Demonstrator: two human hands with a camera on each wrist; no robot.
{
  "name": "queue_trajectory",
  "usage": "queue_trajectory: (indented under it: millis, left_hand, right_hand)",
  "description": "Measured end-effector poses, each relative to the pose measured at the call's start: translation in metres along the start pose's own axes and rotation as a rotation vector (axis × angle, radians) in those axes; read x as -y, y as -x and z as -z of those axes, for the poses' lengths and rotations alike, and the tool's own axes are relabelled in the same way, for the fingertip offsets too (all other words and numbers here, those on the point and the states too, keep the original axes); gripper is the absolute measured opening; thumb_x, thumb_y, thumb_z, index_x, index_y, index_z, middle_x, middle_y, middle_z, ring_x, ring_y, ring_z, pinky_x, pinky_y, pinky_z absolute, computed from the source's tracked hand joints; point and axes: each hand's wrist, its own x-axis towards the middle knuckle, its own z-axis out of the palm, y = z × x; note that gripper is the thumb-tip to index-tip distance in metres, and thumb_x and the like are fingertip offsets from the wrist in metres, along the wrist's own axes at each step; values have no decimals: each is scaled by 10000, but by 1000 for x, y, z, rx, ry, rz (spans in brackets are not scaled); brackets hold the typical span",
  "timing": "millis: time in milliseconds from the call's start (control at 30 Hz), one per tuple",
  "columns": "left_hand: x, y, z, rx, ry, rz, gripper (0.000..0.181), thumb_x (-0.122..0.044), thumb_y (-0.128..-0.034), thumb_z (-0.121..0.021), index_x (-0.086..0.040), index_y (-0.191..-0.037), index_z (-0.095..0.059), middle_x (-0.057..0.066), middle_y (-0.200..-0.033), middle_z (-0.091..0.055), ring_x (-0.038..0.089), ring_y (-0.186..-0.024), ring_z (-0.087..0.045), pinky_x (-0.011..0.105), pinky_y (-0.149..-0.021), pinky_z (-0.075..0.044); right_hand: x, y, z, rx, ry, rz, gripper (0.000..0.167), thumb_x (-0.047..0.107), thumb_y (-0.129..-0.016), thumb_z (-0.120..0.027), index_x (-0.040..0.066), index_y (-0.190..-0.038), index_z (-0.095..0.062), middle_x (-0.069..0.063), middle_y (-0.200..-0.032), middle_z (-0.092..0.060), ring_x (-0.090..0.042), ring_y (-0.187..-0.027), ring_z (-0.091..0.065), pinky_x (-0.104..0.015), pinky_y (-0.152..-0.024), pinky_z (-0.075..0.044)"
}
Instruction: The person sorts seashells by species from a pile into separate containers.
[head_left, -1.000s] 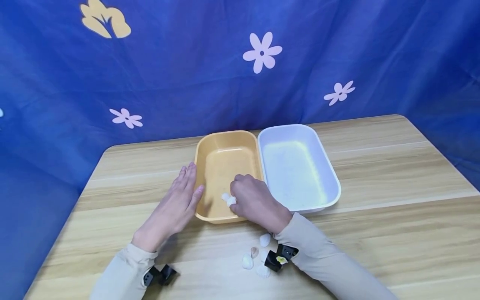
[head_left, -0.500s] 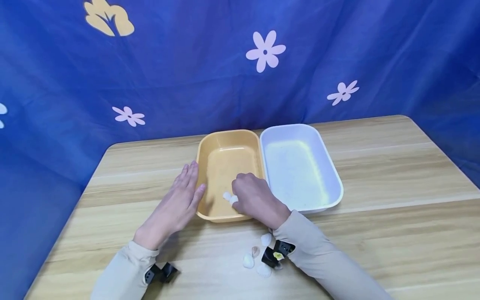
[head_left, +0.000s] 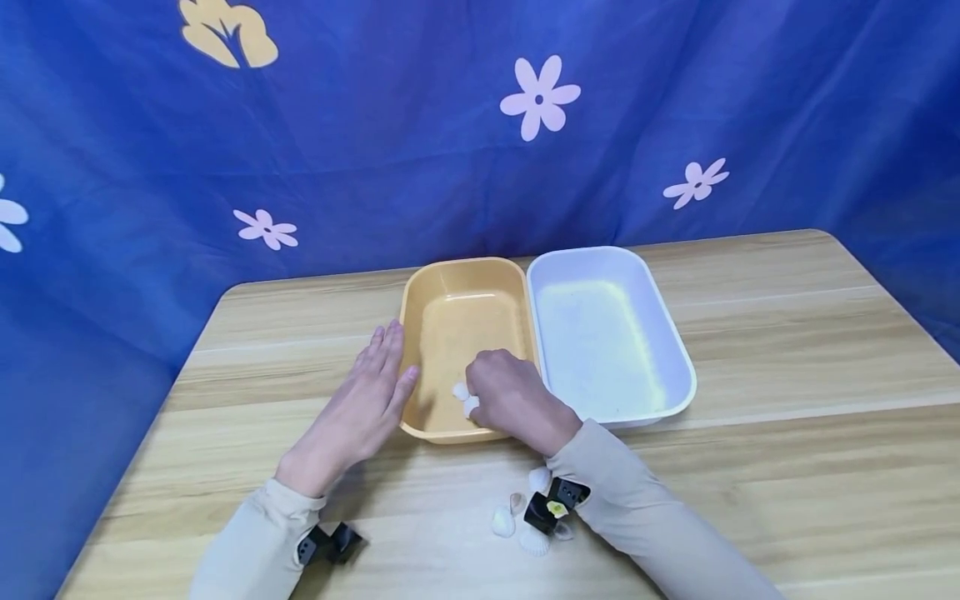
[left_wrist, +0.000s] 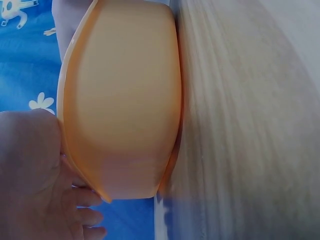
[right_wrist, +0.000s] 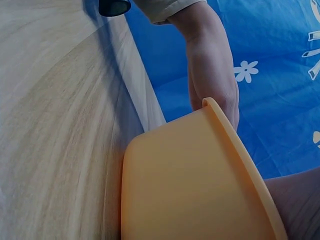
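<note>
My left hand [head_left: 363, 396] lies along the left side of the orange tray [head_left: 472, 275], its fingers straight and its thumb at the rim. The left wrist view shows the palm beside the tray's outer wall [left_wrist: 125, 100]. Inside the near right part of this tray, my right hand [head_left: 513, 396] is curled palm down. A white seashell [head_left: 471, 406] shows between its thumb and forefinger; the fingertips are hidden. Another white seashell [head_left: 461, 391] lies on the tray floor just left of it. In the right wrist view, the tray wall [right_wrist: 190, 185] hides the right fingers.
A white tray [head_left: 600, 350] stands against the orange one on its right. Several loose seashells [head_left: 503, 522] lie on the wooden table [head_left: 787, 350], partly behind the camera on my right wrist. A blue flowered cloth [head_left: 420, 142] hangs behind the table.
The whole head view has shifted slightly, so the trays sit further right in it. My right hand has moved a little left relative to the orange tray; the left hand stays at its side.
</note>
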Motion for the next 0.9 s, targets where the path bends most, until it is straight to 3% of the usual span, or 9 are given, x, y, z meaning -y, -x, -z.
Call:
queue_trajectory:
  millis: [400,667,800,900]
  left_hand:
    - [1,1,6,-21,-14,10,634,-347,-1068,-228,66,-1513,-45,231,-1586,-37,391,-1456,-13,548,-1177,-98]
    - [4,-2,4,-68,-8,2,625,-329,-1068,-257,73,-1511,-78,225,-1586,-70,377,-1459,-23,549,-1176,-111]
    - [4,3,0,-63,-12,9,620,-327,-1068,-260,74,-1511,-92,226,-1585,-83,391,-1456,-41,559,-1168,-132]
    - [3,5,-3,-62,-15,-4,626,-347,-1068,-248,64,-1514,-92,214,-1588,-82,383,-1457,-42,552,-1169,-139]
  right_hand:
    - [2,-4,0,-13,-16,10,298,156,-734,-784,170,-570,-535,39,-700,-509,-141,-683,-527,-363,-537,-506]
    - [1,-7,6,-28,-4,-1,213,103,-729,-739,147,-612,-567,32,-714,-525,-147,-691,-525,-363,-544,-499]
    - [2,1,10,-43,-53,41,88,116,-719,-754,117,-780,-689,5,-818,-619,-174,-772,-592,-382,-579,-521]
    - [3,9,16,-73,-72,49,209,135,-717,-781,116,-916,-722,-18,-905,-654,-206,-847,-625,-408,-626,-543]
